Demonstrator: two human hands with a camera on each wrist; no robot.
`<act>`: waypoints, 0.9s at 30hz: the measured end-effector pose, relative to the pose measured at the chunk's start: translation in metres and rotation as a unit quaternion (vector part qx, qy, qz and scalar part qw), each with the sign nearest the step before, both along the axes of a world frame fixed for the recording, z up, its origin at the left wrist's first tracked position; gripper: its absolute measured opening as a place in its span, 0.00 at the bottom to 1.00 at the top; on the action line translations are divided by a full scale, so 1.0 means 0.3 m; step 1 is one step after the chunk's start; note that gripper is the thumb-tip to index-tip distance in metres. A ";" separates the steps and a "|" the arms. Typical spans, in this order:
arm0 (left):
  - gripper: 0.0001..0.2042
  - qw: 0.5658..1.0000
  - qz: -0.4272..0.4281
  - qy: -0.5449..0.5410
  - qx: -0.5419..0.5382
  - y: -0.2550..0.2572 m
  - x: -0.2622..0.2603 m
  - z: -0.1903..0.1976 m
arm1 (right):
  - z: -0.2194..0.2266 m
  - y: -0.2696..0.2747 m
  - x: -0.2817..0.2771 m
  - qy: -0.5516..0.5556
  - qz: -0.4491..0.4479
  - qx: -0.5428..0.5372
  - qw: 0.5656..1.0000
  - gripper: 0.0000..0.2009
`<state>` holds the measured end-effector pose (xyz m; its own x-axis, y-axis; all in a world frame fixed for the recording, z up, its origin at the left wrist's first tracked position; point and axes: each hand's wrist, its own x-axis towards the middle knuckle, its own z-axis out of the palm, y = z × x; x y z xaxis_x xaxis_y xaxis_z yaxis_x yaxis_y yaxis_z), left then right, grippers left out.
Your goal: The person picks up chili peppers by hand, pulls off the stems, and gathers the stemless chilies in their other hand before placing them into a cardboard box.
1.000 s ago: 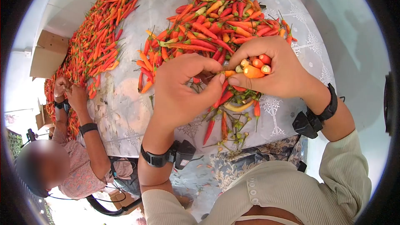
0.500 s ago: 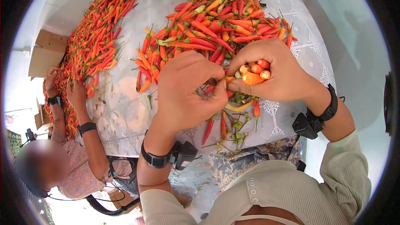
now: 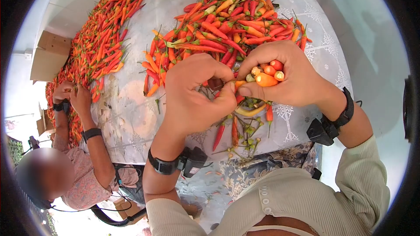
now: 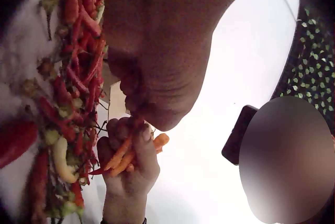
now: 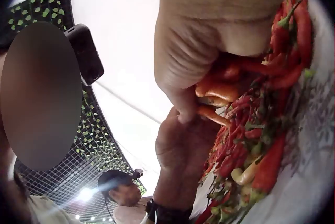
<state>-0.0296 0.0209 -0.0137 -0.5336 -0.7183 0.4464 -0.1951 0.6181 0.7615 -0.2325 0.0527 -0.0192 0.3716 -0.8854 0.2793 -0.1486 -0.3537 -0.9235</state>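
Chilli (image 3: 239,84) now deeper between hands (image 3: 234,89)

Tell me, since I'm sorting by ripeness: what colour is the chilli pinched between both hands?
Orange chilli, held by the right hand and left hand; head view shows it best.

Both forearms reach forward with the wrists bent in toward each other. The left hand (image 3: 192,96) is curled, thumb and forefinger pinched together at the tips. The right hand (image 3: 284,76) is cupped, its fingers closed, meeting the left's fingertips.
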 end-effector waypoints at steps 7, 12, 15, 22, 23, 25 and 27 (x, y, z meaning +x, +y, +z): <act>0.05 0.993 -0.018 0.062 0.103 0.009 0.009 -0.001 | 0.005 -0.007 -0.007 -0.027 0.023 0.013 0.999 0.11; 0.04 0.954 -0.072 0.141 0.256 0.007 0.014 -0.009 | 0.027 -0.008 -0.016 -0.035 0.034 0.046 0.998 0.12; 0.03 0.925 -0.117 0.172 0.319 -0.006 0.019 -0.028 | 0.034 -0.006 -0.020 -0.043 0.054 0.076 0.995 0.11; 0.05 0.893 -0.185 0.215 0.351 -0.017 0.014 -0.060 | 0.041 -0.015 -0.030 -0.094 0.095 0.168 0.977 0.11; 0.06 0.892 -0.182 0.223 0.349 -0.020 0.015 -0.061 | 0.035 -0.017 -0.029 -0.095 0.089 0.163 0.978 0.11; 0.06 0.891 -0.176 0.240 0.344 -0.026 0.025 -0.060 | 0.033 -0.024 -0.033 -0.087 0.056 0.161 0.982 0.12; 0.07 0.876 -0.178 0.283 0.347 -0.035 0.038 -0.033 | 0.039 -0.040 -0.051 -0.071 0.001 0.166 0.984 0.13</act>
